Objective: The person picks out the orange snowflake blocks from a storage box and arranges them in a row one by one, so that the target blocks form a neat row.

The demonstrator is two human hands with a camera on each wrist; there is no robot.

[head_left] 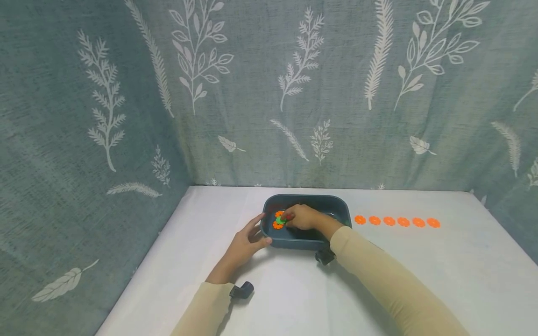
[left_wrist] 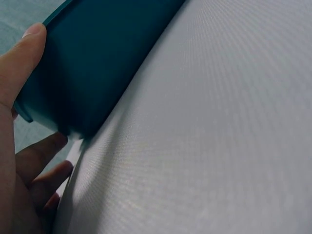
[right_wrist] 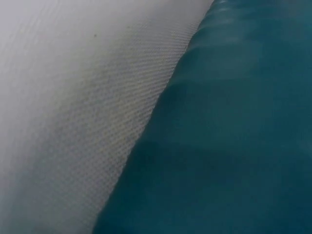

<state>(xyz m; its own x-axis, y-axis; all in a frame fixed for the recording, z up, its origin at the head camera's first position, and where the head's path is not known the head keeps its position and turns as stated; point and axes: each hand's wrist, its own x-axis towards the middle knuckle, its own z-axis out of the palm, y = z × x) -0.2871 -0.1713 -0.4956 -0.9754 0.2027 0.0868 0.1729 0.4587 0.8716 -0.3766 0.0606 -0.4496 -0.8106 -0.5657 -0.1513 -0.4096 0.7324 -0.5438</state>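
Note:
A dark teal plastic bin [head_left: 294, 243] stands on the white table. My left hand [head_left: 244, 243] holds its left front corner, thumb on the front rim and fingers along the short side. In the left wrist view, the thumb [left_wrist: 30, 53] lies against the bin wall [left_wrist: 102, 53]. Inside the bin my right hand [head_left: 303, 217] pinches a small red piece [head_left: 289, 217], partly hidden by the fingers. Just left of it lie a green piece [head_left: 280, 220] and orange flower-shaped pieces [head_left: 278, 225]. The right wrist view shows only the bin's outer wall [right_wrist: 234, 131] and white cloth.
Several orange flower-shaped pieces [head_left: 389, 221] lie in a row on the white tabletop [head_left: 420, 266], right of the bin. A grey-green leaf-patterned curtain [head_left: 260, 154] hangs behind the table and down the left side.

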